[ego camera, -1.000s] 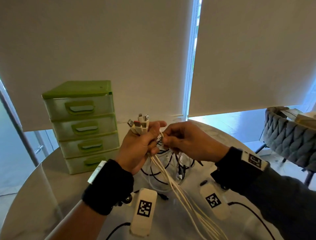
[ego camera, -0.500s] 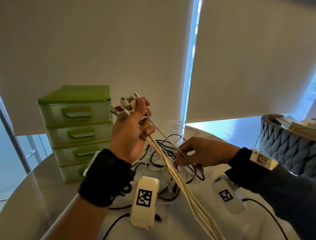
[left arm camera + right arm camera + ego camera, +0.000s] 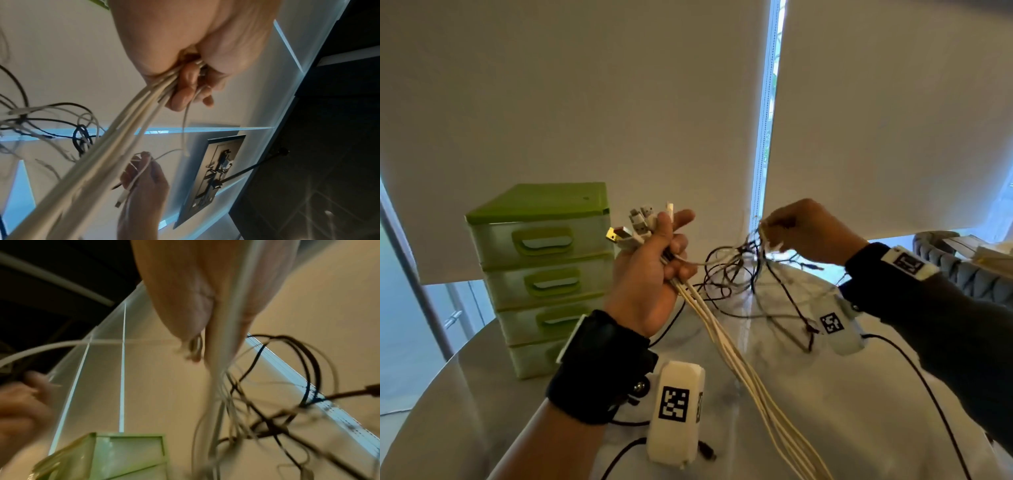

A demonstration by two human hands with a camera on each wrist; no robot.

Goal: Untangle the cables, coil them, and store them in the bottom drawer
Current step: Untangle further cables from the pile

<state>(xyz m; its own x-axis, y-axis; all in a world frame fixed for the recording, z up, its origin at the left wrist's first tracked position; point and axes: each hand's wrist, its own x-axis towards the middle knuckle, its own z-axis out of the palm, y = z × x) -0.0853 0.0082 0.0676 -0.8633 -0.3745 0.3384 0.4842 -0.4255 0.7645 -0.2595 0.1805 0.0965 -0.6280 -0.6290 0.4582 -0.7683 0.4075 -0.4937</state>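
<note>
The white cables (image 3: 739,363) run off the frame at 6 o'clock, the bottom drawer (image 3: 534,358) is half behind the left hand (image 3: 650,270), and the right wrist view's a smear.

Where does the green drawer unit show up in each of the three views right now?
Head: green drawer unit stands left of centre, behind the left hand.
Left wrist: only a green sliver at the top edge.
Right wrist: bottom edge, left of centre.
Shared landmark: the white cable bundle.

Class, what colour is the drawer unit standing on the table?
Green: the drawer unit has a darker green top and handles, clearest in the head view.
</note>
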